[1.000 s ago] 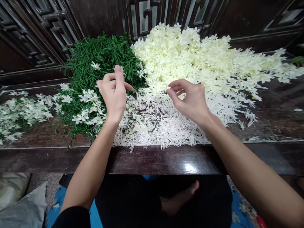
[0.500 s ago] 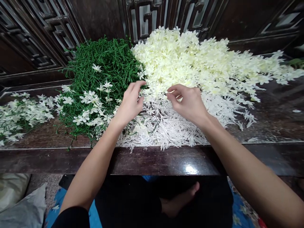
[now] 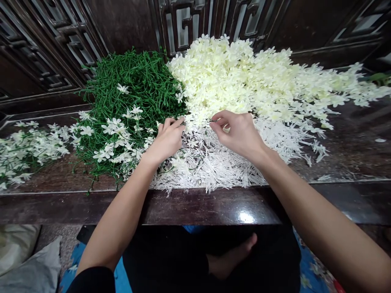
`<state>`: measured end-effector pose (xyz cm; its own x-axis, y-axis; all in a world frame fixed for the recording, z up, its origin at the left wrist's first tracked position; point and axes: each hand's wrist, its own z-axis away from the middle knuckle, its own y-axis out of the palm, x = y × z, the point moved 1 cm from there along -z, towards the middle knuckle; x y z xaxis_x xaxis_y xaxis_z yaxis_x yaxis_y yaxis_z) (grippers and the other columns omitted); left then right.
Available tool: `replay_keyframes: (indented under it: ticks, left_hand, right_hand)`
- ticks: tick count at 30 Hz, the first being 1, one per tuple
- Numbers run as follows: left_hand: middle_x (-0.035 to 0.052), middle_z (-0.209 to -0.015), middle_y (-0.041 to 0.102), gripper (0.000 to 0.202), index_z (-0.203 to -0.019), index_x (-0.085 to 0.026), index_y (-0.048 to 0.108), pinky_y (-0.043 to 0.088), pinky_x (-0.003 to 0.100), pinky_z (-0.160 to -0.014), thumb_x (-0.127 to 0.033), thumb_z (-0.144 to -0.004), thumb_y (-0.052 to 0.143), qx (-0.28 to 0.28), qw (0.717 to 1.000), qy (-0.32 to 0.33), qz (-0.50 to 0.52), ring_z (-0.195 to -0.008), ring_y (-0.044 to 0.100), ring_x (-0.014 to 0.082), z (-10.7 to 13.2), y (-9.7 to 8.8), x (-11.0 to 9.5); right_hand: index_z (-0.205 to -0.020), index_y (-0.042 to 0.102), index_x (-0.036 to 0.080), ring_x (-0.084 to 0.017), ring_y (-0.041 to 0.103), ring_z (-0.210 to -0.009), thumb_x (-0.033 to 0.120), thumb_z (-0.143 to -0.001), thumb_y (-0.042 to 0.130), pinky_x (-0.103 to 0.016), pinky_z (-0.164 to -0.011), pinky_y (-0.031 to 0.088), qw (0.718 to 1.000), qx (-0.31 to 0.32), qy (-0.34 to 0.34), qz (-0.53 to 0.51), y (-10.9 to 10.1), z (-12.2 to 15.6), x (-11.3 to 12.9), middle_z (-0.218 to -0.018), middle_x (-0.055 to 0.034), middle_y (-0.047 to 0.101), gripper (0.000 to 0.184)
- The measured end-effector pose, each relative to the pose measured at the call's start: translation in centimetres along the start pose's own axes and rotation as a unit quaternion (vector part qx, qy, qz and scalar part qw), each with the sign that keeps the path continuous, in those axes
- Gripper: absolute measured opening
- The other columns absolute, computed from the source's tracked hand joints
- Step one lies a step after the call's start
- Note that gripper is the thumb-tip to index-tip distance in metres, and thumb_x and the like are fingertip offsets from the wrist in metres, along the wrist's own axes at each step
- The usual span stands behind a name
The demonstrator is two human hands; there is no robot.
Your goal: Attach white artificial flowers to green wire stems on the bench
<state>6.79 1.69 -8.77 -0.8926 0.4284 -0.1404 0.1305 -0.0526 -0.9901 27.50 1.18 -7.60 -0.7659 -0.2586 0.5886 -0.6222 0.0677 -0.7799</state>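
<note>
My right hand [image 3: 236,128] is in a pinch, with a short dark green bit, looking like the end of an artificial flower stem [image 3: 213,120], at its fingertips. It hovers over the border between a heap of pale yellow-white artificial petals [image 3: 226,77] and a layer of thin white artificial stamens [image 3: 229,162]. My left hand [image 3: 169,136] is palm down at the right edge of the green plastic stems [image 3: 134,79], its fingers curled together. Its fingertips and thumb are partly hidden, so what they hold is unclear. Assembled white flowers [image 3: 114,126] lie on the stems beside it.
More white flowers on green stems [image 3: 33,146] lie at the left of the dark wooden bench [image 3: 214,207]. A carved wooden backrest [image 3: 122,24] rises behind the heaps. Below the bench are sacks [image 3: 33,264] at left and blue sheeting [image 3: 73,256].
My left hand has lowered and its fingers have curled, where thumb and forefinger were apart. My right hand has shifted slightly left, still pinching, with the dark green bit now showing.
</note>
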Motion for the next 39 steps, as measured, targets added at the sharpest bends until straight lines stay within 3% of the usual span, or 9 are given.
replay_keyframes:
  ticks: [3, 6, 9, 13, 18, 22, 26, 31, 39]
  left_hand:
    - [0.0196, -0.146, 0.058, 0.041, -0.111, -0.005, 0.069, 0.040, 0.063, -0.111, -0.001, -0.093, 0.033, -0.004, 1.000, 0.000, 0.008, -0.131, 0.047, 0.0383, 0.0, 0.3, 0.2]
    - [0.0194, -0.139, 0.060, 0.040, -0.112, -0.006, 0.071, 0.043, 0.059, -0.106, -0.003, -0.095, 0.035, -0.033, 0.999, -0.004, 0.006, -0.127, 0.048, 0.0380, -0.2, 0.3, 0.2]
    - [0.0163, -0.139, 0.062, 0.042, -0.124, -0.012, 0.068, 0.045, 0.057, -0.106, -0.005, -0.096, 0.037, -0.134, 0.990, -0.006, 0.052, -0.129, 0.050, 0.0355, -0.5, 0.0, 0.1]
    - [0.0095, -0.135, 0.065, 0.036, -0.127, -0.021, 0.067, 0.047, 0.051, -0.113, -0.014, -0.099, 0.045, -0.304, 0.940, 0.016, 0.157, -0.129, 0.057, 0.0279, -0.7, -0.7, 0.2]
    - [0.0065, -0.139, 0.059, 0.031, -0.132, -0.032, 0.061, 0.053, 0.042, -0.111, -0.031, -0.104, 0.047, -0.394, 0.891, 0.021, 0.225, -0.133, 0.058, 0.0254, -0.3, -1.4, 0.0]
    - [0.0080, -0.144, 0.052, 0.033, -0.135, -0.035, 0.057, 0.061, 0.038, -0.101, -0.039, -0.103, 0.050, -0.403, 0.867, 0.013, 0.292, -0.124, 0.064, 0.0250, 0.1, -1.5, -0.7]
    - [0.0073, -0.144, 0.055, 0.032, -0.132, -0.034, 0.059, 0.068, 0.037, -0.088, -0.035, -0.100, 0.056, -0.389, 0.850, -0.023, 0.354, -0.117, 0.067, 0.0237, 0.0, -1.6, -0.9]
    - [0.0072, -0.138, 0.061, 0.031, -0.131, -0.032, 0.056, 0.069, 0.033, -0.086, -0.029, -0.100, 0.056, -0.352, 0.838, -0.031, 0.415, -0.107, 0.073, 0.0189, -0.4, -1.6, -0.4]
    - [0.0066, -0.104, 0.074, 0.028, -0.125, -0.023, 0.059, 0.068, 0.032, -0.084, -0.022, -0.097, 0.058, -0.259, 0.844, -0.028, 0.470, -0.088, 0.076, 0.0152, -0.6, -1.3, -0.1]
  right_hand:
    - [-0.113, 0.075, 0.010, -0.027, 0.074, -0.080, 0.021, -0.093, 0.060, -0.044, -0.066, 0.062, 1.000, 0.000, -0.004, 0.001, 0.0, 0.0, 0.0, -0.094, -0.0162, 0.079, 0.027]
    - [-0.115, 0.075, 0.009, -0.027, 0.074, -0.080, 0.021, -0.093, 0.061, -0.044, -0.067, 0.062, 1.000, 0.001, -0.004, 0.000, 0.1, 0.0, 0.0, -0.095, -0.0168, 0.079, 0.028]
    - [-0.114, 0.075, 0.009, -0.026, 0.073, -0.077, 0.022, -0.094, 0.062, -0.045, -0.066, 0.063, 1.000, -0.005, -0.006, -0.003, 0.2, -0.1, -0.1, -0.094, -0.0159, 0.079, 0.027]
    - [-0.111, 0.075, 0.013, -0.026, 0.073, -0.076, 0.023, -0.092, 0.062, -0.048, -0.068, 0.063, 1.000, -0.005, 0.005, -0.017, 0.2, -0.1, -0.3, -0.096, -0.0146, 0.078, 0.024]
    - [-0.107, 0.076, 0.010, -0.033, 0.072, -0.099, 0.026, -0.094, 0.059, -0.055, -0.084, 0.061, 0.999, 0.034, -0.028, 0.018, 0.5, -0.1, -0.8, -0.111, -0.0195, 0.075, 0.026]
    - [-0.125, 0.072, 0.010, -0.040, 0.055, -0.134, 0.034, -0.101, 0.052, -0.064, -0.115, 0.042, 0.985, 0.086, -0.134, 0.059, 0.9, 0.2, -0.9, -0.138, -0.0201, 0.065, 0.040]
    - [-0.133, 0.070, 0.015, -0.043, 0.033, -0.152, 0.039, -0.106, 0.041, -0.069, -0.122, 0.026, 0.963, 0.172, -0.194, 0.068, 1.5, 0.5, -1.0, -0.162, -0.0156, 0.043, 0.046]
    - [-0.123, 0.075, 0.011, -0.033, 0.064, -0.125, 0.025, -0.103, 0.047, -0.056, -0.113, 0.047, 0.961, 0.146, -0.225, 0.061, 2.0, 0.2, -1.4, -0.132, -0.0141, 0.071, 0.038]
    - [-0.114, 0.078, 0.009, -0.027, 0.073, -0.103, 0.018, -0.095, 0.059, -0.048, -0.098, 0.060, 0.983, 0.075, -0.167, 0.031, 1.0, 0.2, -0.6, -0.112, -0.0147, 0.078, 0.029]
